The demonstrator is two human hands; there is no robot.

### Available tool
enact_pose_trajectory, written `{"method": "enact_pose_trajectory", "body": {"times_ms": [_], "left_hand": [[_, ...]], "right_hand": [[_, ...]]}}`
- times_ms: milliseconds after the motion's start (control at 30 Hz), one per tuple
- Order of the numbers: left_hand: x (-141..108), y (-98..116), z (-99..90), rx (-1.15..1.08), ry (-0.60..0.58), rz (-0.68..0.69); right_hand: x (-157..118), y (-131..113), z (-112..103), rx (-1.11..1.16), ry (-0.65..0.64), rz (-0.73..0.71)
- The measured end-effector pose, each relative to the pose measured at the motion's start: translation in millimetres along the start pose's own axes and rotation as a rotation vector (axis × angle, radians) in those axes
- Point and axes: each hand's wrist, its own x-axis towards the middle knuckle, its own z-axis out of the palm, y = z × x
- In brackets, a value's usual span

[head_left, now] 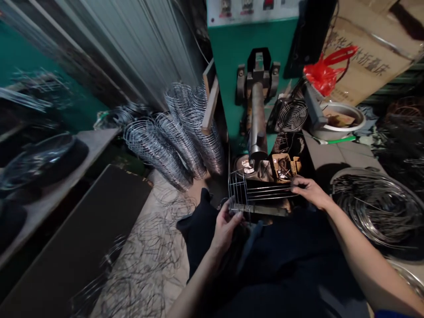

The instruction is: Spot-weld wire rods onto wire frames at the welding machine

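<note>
A pale floor [158, 182] runs along the left of the scene, strewn at its near part with a thin tangle of loose wire rings [142, 258]. Farther back on it, leaning columns of stacked wire coils [159, 152] stand side by side. At the far left, a grey bench [62, 194] carries a dark round bundle [43, 161] with a shiny top. On the right, a flat grey surface [346, 153] bears a white basin [359, 126] at its far side, with a bright green strip [341, 140] just beside the basin's near edge.
</note>
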Motion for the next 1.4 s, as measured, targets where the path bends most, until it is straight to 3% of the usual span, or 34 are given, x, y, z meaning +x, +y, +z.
{"method": "enact_pose_trajectory", "body": {"times_ms": [67,133,333,600,1400], "left_hand": [[13.5,7.9,10.4,0.038,-0.009,0.065],[23.4,11.2,19.2,0.052,-0.003,0.101],[36.2,2.4,33.6,0.057,0.008,0.121],[40.3,-4.3,36.9,0.041,0.037,0.105],[54.5,-3.7,40.4,0.015,-0.001,0.108]], "right_hand": [[8.6,-13.1,-3.7,-0.016,0.080,-0.077],[15.0,-20.4,-3.4,0.000,0.079,-0.075],[28.8,-15.8,10.3,0.109,0.090,-0.028],[40.6,-11.2,20.3,0.060,0.165,-0.055],[58.7,-23.1,11.5,-0.026,0.210,-0.023]]}}
